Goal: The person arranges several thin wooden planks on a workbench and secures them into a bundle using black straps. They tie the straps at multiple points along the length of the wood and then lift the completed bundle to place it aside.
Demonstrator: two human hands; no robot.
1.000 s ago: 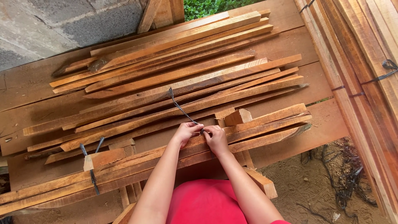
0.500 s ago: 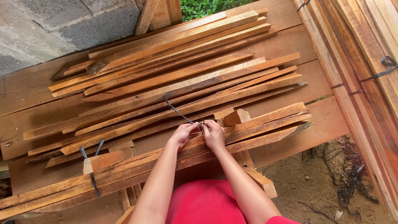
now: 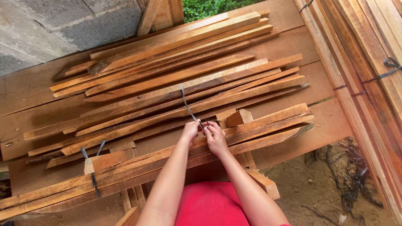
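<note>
Second tie in hand, first tie already done on the near bundle.

We see both hands pinched on the thin dark tie strap (image 3: 189, 109) at the middle of the near bundle of long reddish-brown wooden slats (image 3: 268, 125): left hand (image 3: 189, 132) and right hand (image 3: 215, 138) side by side, fingers closed on the strap where it meets the wood, its free tail running up toward 11 o'clock. At 8 o'clock from the hands, a finished dark tie (image 3: 93, 167) already wraps the same bundle. We judge the middle binding not yet cinched. The loose pile of wooden slats (image 3: 176, 71) at 12 o'clock lies unbound on the plank bench (image 3: 293, 46).
</note>
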